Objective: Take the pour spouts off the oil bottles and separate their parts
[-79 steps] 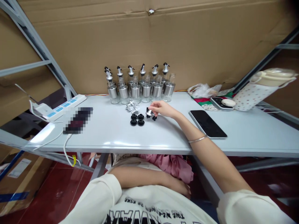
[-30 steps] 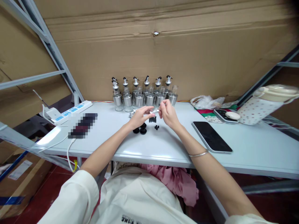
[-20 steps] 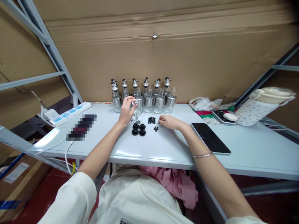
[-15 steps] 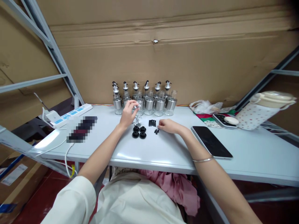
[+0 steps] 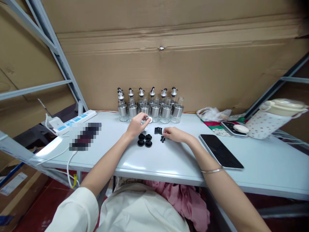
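My left hand [image 5: 137, 125] pinches a small silver-white pourer cap [image 5: 150, 119] in front of the glass bottles [image 5: 155, 111]. Black round stoppers [image 5: 145, 141] lie on the table just below that hand. My right hand [image 5: 173, 134] rests on the tabletop with its fingertips pressed together, beside tiny black pieces [image 5: 162, 139]; whatever is between those fingertips is hidden. A row of slim black levers [image 5: 158, 130] lies left of the right hand. Several bottles at the back carry silver pourers with black levers [image 5: 152, 91], while front ones have bare necks.
A tablet [image 5: 220, 151] lies right of my right forearm. Farther right are a phone with a white round object [image 5: 240, 129], a dotted jug [image 5: 267, 119] and a plastic bag [image 5: 213, 114]. At left sit a power strip [image 5: 78, 120] and cables. Cardboard [image 5: 169, 71] stands behind the table.
My left hand has moved right and toward me with the pourer cap, which now shows its round white side. My right hand stays by the small black pieces. The view has tilted slightly upward.
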Demonstrator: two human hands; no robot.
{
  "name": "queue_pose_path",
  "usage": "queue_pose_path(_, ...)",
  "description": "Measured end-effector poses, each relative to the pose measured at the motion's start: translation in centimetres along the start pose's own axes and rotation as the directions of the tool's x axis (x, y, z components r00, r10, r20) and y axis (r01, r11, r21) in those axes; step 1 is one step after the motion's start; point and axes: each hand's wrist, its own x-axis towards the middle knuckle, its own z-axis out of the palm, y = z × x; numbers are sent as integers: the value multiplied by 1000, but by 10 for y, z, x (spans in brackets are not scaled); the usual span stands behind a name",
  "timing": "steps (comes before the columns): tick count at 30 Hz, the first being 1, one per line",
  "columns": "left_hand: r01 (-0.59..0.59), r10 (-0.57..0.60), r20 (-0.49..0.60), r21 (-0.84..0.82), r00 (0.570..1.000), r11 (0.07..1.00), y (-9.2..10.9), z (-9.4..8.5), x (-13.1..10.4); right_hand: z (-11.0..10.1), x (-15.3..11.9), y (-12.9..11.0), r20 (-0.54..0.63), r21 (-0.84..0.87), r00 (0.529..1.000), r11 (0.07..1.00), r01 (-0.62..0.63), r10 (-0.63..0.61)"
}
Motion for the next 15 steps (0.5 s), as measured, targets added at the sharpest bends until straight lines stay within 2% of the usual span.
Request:
queue_pose_path(4,-16,15,21,7,1000,1000,1,-1,0,2,2,6,-66,56,995,996,72,-68)
queue_pose_path(9,-5,5,34,19,999,1000,-1,-4,1,4,7,14,-77,155,981,970,186,-176)
queue_pose_path(15,32,-32,20,29,999,999,-5,-6,0,10,15,22,-76,282,987,946,161,-145)
